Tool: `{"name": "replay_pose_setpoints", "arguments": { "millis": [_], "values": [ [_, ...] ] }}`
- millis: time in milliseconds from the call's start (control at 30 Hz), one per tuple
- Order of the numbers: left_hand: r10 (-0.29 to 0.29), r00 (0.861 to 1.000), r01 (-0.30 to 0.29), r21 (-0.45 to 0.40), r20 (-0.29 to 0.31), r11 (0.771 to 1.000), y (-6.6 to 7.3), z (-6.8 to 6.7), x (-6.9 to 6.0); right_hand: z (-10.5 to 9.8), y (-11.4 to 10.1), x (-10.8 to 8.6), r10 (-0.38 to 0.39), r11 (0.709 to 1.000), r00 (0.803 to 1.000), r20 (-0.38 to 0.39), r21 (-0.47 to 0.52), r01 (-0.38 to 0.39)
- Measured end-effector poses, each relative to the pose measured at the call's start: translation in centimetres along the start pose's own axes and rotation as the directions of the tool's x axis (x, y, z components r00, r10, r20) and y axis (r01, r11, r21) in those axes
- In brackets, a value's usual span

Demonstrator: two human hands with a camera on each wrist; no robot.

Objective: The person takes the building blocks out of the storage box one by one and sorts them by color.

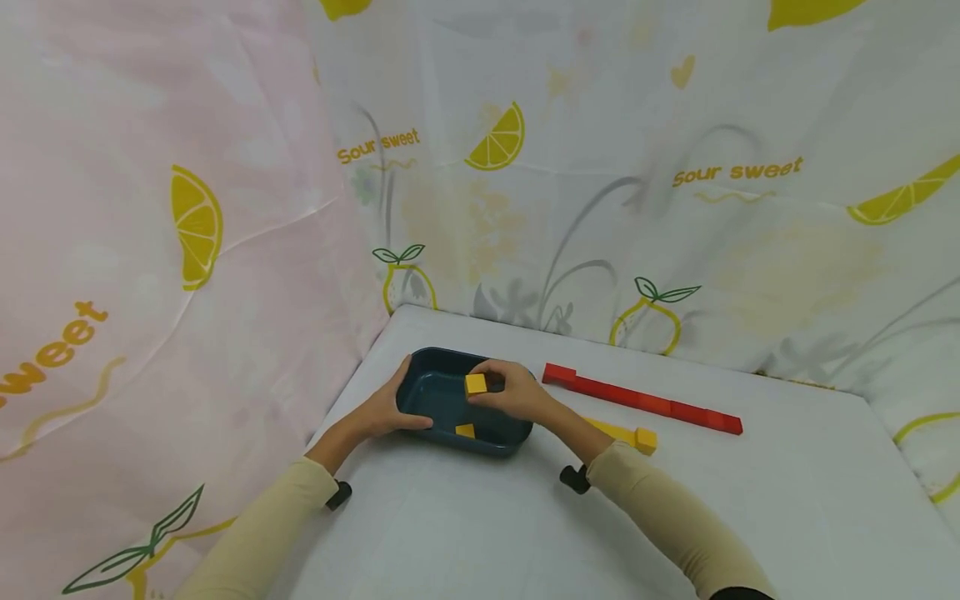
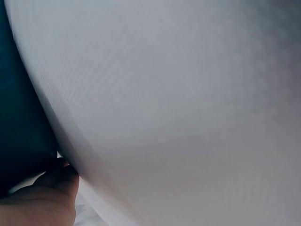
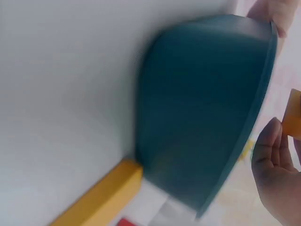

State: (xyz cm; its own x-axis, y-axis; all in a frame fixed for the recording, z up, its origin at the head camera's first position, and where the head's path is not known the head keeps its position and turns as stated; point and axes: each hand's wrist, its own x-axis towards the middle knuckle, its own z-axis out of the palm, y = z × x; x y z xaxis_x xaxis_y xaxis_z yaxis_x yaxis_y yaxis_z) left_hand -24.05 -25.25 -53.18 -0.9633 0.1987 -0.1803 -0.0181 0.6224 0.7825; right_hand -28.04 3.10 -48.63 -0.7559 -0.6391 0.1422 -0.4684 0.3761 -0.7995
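A dark blue rectangular tub [image 1: 435, 392] stands on the white table. My left hand [image 1: 381, 410] grips its left end, with the thumb along the near rim and the fingers at the far-left corner. Over the tub's opening, my right hand [image 1: 521, 393] pinches a yellow cube block [image 1: 476, 384] between thumb and fingers. Another yellow block [image 1: 466, 432] lies inside, by the near wall. The right wrist view shows the held cube [image 3: 292, 117] above the tub's rim. In the left wrist view, only part of the left hand [image 2: 44, 200] appears, against the tub's side.
Right of the tub, a yellow row of blocks [image 1: 618, 432] lies partly behind the right forearm, with a cube at its end. Farther back stretches a long red row of blocks [image 1: 637, 397]. Lemon-printed cloth [image 1: 570, 217] hangs behind the table and at its left.
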Motion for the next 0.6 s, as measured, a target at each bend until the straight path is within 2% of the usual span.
{"name": "replay_pose_setpoints", "arguments": {
  "millis": [333, 500, 600],
  "values": [
    [0.005, 1.0, -0.005, 0.003, -0.009, 1.0, -0.1, -0.1, 0.0, -5.7, 1.8, -5.1, 0.085, 0.996, 0.993, -0.079, 0.006, -0.085],
    [0.013, 1.0, -0.013, 0.008, -0.008, 1.0, -0.2, -0.2, 0.0, -7.8, 3.4, -7.9, 0.184, 0.983, 0.977, -0.108, 0.008, -0.184],
    [0.01, 1.0, -0.01, 0.007, -0.002, 1.0, -0.2, -0.1, 0.0, -9.0, 4.3, -9.7, 0.218, 0.975, 0.966, -0.137, -0.019, -0.222]
  ]
}}
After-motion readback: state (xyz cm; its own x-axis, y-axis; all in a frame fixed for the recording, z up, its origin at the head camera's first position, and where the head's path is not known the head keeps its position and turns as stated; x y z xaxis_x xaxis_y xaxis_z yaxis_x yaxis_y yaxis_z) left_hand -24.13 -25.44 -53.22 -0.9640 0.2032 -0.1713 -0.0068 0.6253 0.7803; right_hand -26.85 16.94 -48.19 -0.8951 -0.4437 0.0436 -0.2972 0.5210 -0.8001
